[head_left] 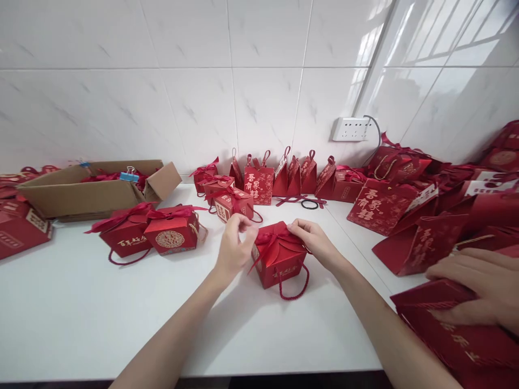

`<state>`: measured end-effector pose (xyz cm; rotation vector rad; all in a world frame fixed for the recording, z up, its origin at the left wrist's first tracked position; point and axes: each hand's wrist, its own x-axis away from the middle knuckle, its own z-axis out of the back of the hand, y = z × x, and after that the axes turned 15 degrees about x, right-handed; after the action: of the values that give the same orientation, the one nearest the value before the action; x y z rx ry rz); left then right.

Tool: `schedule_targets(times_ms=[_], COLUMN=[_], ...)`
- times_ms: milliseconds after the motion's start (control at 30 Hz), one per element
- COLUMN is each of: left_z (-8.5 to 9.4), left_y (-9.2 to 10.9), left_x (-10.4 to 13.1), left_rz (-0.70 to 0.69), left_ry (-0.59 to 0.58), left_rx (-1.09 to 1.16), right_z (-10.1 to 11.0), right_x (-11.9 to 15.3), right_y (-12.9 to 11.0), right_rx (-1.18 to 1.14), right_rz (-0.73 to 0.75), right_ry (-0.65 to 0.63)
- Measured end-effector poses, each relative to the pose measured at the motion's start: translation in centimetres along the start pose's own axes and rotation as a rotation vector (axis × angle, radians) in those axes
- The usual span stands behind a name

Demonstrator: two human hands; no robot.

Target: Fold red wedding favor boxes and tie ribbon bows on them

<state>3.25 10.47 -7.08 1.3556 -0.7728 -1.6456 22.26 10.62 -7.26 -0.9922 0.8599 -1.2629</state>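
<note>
A red gift box (279, 267) with gold lettering stands on the white table in front of me, its rope handle hanging down the near side. A red ribbon (270, 237) is tied in a bow across its top. My left hand (237, 243) is beside the box's upper left edge, thumb and fingers drawn together; whether ribbon is between them cannot be made out. At the upper right edge, my right hand (310, 237) pinches the ribbon by the bow.
Another person's hand (482, 286) rests on a dark red box (454, 329) at right. Red boxes with bows (170, 235) stand left, near a cardboard box (81, 197). Triangular red boxes (259, 186) line the wall, beside a black ring (310, 204). A power strip (352, 129) is on the wall.
</note>
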Motion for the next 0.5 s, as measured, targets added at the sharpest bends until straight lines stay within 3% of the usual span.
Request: schedule_targets(times_ms=[100,167,367,500], left_z=[1.1,1.7,1.8,1.4], left_y=[1.1,1.6,1.7,1.0], left_x=[-0.7,-0.9,-0.7,-0.6], left_rz=[0.336,0.433,0.329,0.26], left_ry=[-0.2,-0.324,-0.439,-0.413], left_rx=[-0.061,-0.047,0.109,0.115], right_z=[-0.2,-0.4,-1.0,-1.1], right_x=[0.1,0.0,-0.1,0.0], right_y=[0.2,0.4,0.7,0.9], right_rx=[-0.041,-0.063,-0.108,-0.124], right_rz=[0.027,0.047,0.058,0.052], right_ry=[0.048,0.09,0.161,0.178])
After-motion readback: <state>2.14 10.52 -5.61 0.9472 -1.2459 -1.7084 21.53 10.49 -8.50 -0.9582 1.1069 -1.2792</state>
